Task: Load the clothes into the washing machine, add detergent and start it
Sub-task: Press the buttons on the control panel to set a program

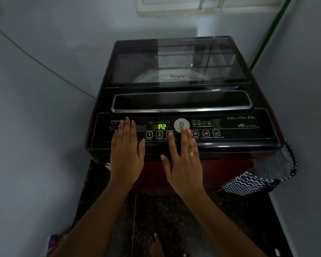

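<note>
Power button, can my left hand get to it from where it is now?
Probably yes. The left hand is spread flat over the control panel just left of the Power button, thumb tip close beside it, nothing between. The right hand sits farther right, out of the way.

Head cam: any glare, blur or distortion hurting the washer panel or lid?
Head view: dim overall; a bright reflection glares across the glass lid, drum barely visible; green display crisp, reads P2; small panel labels soft; wide-angle lens bows the walls.
</note>
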`<state>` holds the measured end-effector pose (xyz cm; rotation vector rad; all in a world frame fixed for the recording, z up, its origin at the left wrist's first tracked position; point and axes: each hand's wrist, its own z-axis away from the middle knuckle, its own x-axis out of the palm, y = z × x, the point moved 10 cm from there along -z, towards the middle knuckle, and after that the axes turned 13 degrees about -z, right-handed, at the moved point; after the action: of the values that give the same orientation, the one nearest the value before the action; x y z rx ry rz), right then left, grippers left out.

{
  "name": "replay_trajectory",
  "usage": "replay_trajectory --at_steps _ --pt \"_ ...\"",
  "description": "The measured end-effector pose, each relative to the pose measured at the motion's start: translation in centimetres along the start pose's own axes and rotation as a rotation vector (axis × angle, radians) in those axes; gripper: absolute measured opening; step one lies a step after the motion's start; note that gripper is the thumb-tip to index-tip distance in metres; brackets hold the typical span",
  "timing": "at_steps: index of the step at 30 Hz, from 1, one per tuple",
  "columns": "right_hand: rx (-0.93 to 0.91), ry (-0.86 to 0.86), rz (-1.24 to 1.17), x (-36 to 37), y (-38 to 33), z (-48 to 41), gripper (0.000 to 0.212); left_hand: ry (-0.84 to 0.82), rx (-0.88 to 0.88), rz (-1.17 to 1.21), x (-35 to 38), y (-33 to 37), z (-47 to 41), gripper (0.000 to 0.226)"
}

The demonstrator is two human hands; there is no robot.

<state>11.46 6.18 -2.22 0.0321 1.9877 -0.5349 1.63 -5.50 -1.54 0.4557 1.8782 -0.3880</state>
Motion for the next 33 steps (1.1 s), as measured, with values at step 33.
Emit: replay_trajectory --at_steps 33 --pt "-0.012 -0.008 0.009 0.42 0.13 0.02 0.062 -0.014 -0.008 0.011 0.26 -0.09 0.00 0.059"
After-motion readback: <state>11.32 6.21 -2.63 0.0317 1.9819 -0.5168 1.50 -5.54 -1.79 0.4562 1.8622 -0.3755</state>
